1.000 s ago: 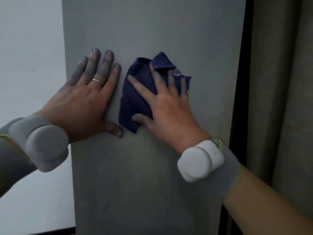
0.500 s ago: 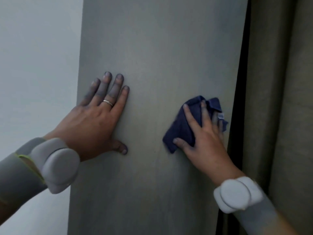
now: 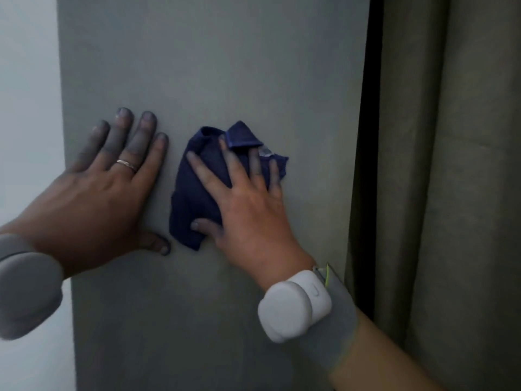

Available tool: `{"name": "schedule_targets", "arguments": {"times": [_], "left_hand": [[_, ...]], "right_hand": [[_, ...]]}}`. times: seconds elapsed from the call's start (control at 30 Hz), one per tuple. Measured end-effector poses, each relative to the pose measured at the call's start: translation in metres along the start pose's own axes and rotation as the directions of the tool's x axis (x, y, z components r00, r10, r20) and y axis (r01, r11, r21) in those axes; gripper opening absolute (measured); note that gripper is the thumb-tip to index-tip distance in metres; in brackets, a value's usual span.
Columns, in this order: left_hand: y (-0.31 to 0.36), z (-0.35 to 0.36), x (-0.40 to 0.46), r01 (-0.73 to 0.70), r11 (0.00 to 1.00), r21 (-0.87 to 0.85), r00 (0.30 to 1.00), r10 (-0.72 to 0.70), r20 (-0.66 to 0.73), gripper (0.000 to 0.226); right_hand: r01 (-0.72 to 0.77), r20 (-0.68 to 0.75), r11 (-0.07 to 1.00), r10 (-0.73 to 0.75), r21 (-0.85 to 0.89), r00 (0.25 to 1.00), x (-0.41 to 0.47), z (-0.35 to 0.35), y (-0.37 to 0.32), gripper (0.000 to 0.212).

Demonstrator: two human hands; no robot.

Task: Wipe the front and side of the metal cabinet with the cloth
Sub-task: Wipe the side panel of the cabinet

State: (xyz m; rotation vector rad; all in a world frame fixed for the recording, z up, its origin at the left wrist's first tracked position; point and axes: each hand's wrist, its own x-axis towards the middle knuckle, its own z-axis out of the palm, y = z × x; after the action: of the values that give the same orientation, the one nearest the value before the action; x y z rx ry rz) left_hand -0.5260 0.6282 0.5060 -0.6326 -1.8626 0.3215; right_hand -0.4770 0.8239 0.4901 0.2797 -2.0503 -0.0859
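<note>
Navy cloth (image 3: 203, 190), crumpled, lies flat against the grey metal cabinet (image 3: 214, 66) face, about mid-panel. Right hand (image 3: 251, 210) presses it there, fingers (image 3: 205, 170) spread wide over the fabric, thumb pinning the lower edge. Left hand (image 3: 98, 198) rests just beside the cloth, palm flat on bare metal, fingers fanned, a ring (image 3: 127, 165) on one. Olive curtain (image 3: 451, 165) hangs right of the cabinet.
</note>
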Motion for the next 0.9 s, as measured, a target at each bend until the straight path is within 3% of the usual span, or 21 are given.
{"name": "schedule_targets", "arguments": {"times": [0.27,0.4,0.63,0.8,0.9], "left_hand": [[0.014,0.009,-0.017,-0.003,0.999,-0.039,1.0,0.004,0.027,0.136],[0.024,0.008,-0.036,-0.022,0.999,-0.049,0.998,0.025,0.065,0.142],[0.03,0.011,-0.051,-0.047,0.998,-0.038,0.999,0.048,0.019,0.127],[0.039,0.01,-0.056,-0.029,0.998,-0.056,0.997,0.033,0.071,0.14],[0.048,0.011,-0.063,-0.012,0.996,-0.09,0.995,0.02,0.093,0.139]], "right_hand": [[-0.206,0.061,0.979,0.205,0.001,0.977,-0.047,0.001,0.059,0.091],[-0.245,0.073,0.969,0.243,0.019,0.967,-0.047,0.007,0.041,0.09],[0.017,0.017,1.0,-0.017,-0.013,1.0,-0.051,0.035,-0.035,0.09],[0.026,0.039,0.998,-0.023,-0.061,0.999,-0.066,0.033,-0.004,0.089],[-0.062,0.091,0.993,0.071,-0.102,0.993,-0.096,0.033,0.03,0.09]]}}
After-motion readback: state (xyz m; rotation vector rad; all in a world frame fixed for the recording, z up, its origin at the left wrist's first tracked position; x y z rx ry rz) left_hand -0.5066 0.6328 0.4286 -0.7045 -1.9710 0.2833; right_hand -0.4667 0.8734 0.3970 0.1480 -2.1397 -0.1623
